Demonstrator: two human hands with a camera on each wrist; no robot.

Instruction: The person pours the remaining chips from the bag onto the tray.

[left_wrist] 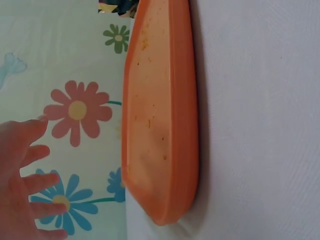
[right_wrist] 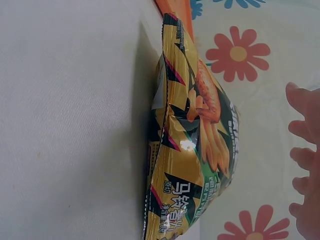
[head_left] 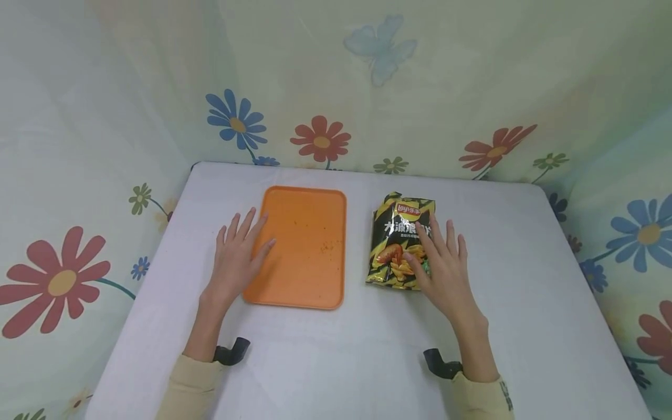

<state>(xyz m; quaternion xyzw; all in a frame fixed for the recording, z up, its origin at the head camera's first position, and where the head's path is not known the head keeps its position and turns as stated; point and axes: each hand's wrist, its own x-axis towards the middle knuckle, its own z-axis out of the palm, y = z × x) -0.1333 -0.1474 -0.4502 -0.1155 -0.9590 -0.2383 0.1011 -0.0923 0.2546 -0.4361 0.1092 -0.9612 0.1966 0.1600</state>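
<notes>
An orange tray (head_left: 303, 248) lies flat on the white table, with small crumbs scattered over its surface. My left hand (head_left: 233, 256) hovers above the tray's left edge, fingers spread and holding nothing. To the right of the tray lies a black and gold bag of Lay's chips (head_left: 391, 242), puffed up, its printed front facing up. Over the bag's right side is my right hand (head_left: 445, 274), fingers apart, covering part of the print in the head view. The right wrist view has a gap between that hand and the bag (right_wrist: 200, 130).
The table (head_left: 325, 356) has a white cover. Behind it and at both sides hangs a pale curtain (head_left: 294, 70) printed with flowers and a butterfly. A black strap end (head_left: 233, 352) sticks out at the left wrist, and another black strap end (head_left: 442, 365) at the right.
</notes>
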